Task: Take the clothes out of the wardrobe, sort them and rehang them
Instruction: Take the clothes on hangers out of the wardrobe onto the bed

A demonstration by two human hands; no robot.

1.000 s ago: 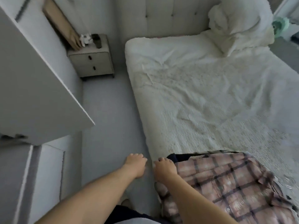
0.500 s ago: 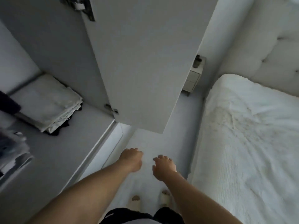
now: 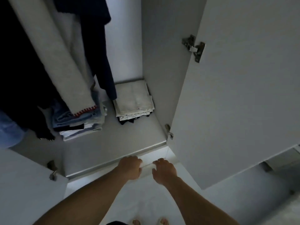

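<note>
Since half a second ago the view has swung left, off the bed and squarely into the open wardrobe (image 3: 155,140), and both hands have come forward with it to hover at the front edge of its floor.

Nearest, two sandalled feet (image 3: 150,221) stand on the pale floor. Just ahead, the left hand (image 3: 130,168) and the right hand (image 3: 164,170) are held side by side, apart, palms down, fingers loosely curled and gripping nothing; whether the left fingertips touch the wardrobe's lip I cannot tell.

Beyond them, on the wardrobe floor, sit two folded piles: a mixed stack of denim and white pieces (image 3: 81,122) to the left, and a cream stack (image 3: 134,101) with dark items beneath it in the right rear corner. Above and behind hang the clothes: a pale grey garment (image 3: 65,62) with red stitching at its hem, a navy garment (image 3: 100,46) beside it, a large dark one (image 3: 21,62) at the far left, and something in blue denim (image 3: 9,129) low at the left edge. The right door (image 3: 243,78) stands open, its hinge (image 3: 194,47) showing.

As a judgement, the task is early: several hanging garments are not yet taken out, nothing is in hand, and sorting and rehanging remain. Reaching up for a hanger looks the likely next step.
</note>
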